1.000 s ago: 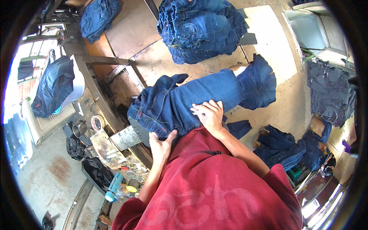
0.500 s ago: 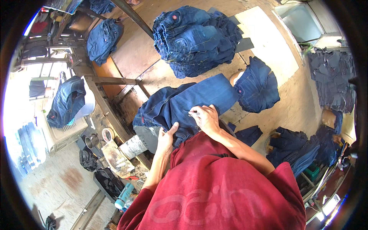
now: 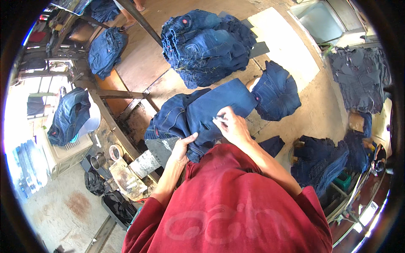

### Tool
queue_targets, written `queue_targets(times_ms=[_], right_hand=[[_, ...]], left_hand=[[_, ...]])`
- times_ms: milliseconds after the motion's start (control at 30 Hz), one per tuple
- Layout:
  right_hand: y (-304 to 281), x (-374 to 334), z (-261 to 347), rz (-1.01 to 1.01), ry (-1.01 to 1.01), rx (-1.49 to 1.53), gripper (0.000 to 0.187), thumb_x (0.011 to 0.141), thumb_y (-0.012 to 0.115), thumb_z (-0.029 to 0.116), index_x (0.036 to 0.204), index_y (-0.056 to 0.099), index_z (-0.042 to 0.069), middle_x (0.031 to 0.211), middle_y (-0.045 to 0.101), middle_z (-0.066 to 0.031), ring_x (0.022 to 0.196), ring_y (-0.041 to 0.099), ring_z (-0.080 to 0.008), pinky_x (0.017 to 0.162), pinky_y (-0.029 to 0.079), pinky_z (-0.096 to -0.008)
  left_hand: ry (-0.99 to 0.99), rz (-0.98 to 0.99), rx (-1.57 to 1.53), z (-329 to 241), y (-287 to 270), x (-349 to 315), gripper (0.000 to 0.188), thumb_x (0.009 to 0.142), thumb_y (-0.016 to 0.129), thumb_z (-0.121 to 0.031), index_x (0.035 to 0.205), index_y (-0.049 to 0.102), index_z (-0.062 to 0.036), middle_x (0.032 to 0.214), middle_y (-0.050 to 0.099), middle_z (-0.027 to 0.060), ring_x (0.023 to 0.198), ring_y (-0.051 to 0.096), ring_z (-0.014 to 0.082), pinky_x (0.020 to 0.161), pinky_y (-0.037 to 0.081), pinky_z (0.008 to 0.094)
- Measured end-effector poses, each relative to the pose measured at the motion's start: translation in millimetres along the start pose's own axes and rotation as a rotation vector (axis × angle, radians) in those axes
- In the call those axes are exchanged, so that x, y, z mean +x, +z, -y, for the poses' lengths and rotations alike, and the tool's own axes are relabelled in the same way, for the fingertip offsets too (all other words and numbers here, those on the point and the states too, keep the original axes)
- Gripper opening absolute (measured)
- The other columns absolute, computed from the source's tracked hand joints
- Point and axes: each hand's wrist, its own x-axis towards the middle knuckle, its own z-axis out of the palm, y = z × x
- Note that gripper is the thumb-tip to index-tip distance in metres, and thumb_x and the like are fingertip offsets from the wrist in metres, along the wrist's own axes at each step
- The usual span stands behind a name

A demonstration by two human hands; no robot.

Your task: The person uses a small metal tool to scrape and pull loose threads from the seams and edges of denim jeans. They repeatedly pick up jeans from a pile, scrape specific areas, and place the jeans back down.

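A pair of dark blue jeans (image 3: 221,101) is stretched over a narrow support in front of me, its leg pointing to the far right. My left hand (image 3: 182,148) grips the jeans at their near edge, thumb on top, fingers underneath and mostly hidden. Above the middle of the leg, my right hand (image 3: 233,126) is closed in a pinch around a small pale stick (image 3: 221,120). Its exact kind is too small to make out. A dark flat board end (image 3: 162,148) shows beside my left hand, under the jeans' waist end.
A big heap of jeans (image 3: 206,46) lies beyond, with a smaller jeans bundle (image 3: 276,92) to its right. At left are a tape roll (image 3: 115,152), a metal cup (image 3: 98,161) and a beige appliance (image 3: 63,152). More jeans (image 3: 318,162) lie at right. Someone's leg (image 3: 126,17) shows at the top.
My right hand has lifted slightly and shifted right along the leg, still pinching the pale stick. My left hand keeps its grip. A person's leg has come into view at the top.
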Motion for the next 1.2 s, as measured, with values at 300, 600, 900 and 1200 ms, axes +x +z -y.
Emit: queue_targets(times_ms=[300,600,900,1200], right_hand=[[-26.2,-48.2,67.2,0.020,-0.086,-0.344,0.011,0.100,0.074,0.015,0.110,0.070,0.012,0.082,0.076,-0.0094,0.067,0.075,-0.0293,0.059,0.060,-0.0418],[-3.8,-67.8,97.4,0.124,-0.144,-0.637,0.023,0.089,0.068,0.015,0.108,0.068,0.003,0.070,0.073,-0.0062,0.060,0.074,-0.0215,0.057,0.057,-0.0367],[-1.7,-72.3,116.5,0.106,-0.235,-0.384,0.016,0.096,0.068,0.019,0.107,0.071,0.007,0.063,0.070,-0.0073,0.054,0.072,-0.0255,0.053,0.057,-0.0397],[-47.8,-0.8,-96.4,-0.442,0.976,0.608,0.037,0.099,0.083,0.042,0.103,0.066,0.010,0.078,0.063,0.0015,0.058,0.055,-0.0170,0.056,0.047,-0.0326]], left_hand=[[-0.067,0.175,0.394,-13.5,-16.7,-2.1,0.058,0.080,0.088,0.006,0.135,0.071,0.0024,0.128,0.078,0.0130,0.115,0.074,0.0267,0.105,0.058,0.0433],[-0.068,0.268,0.489,-19.5,-23.5,-2.5,0.050,0.082,0.086,0.006,0.131,0.075,0.0000,0.125,0.079,0.0110,0.111,0.075,0.0245,0.104,0.059,0.0416],[-0.091,0.250,0.490,-17.7,-33.6,1.2,0.057,0.075,0.089,0.007,0.130,0.074,0.0028,0.122,0.080,0.0139,0.109,0.076,0.0287,0.105,0.058,0.0465],[0.141,-0.303,0.249,-32.9,-65.2,-5.8,0.062,0.091,0.089,-0.015,0.146,0.064,-0.0024,0.135,0.075,0.0142,0.113,0.075,0.0258,0.105,0.058,0.0424]])
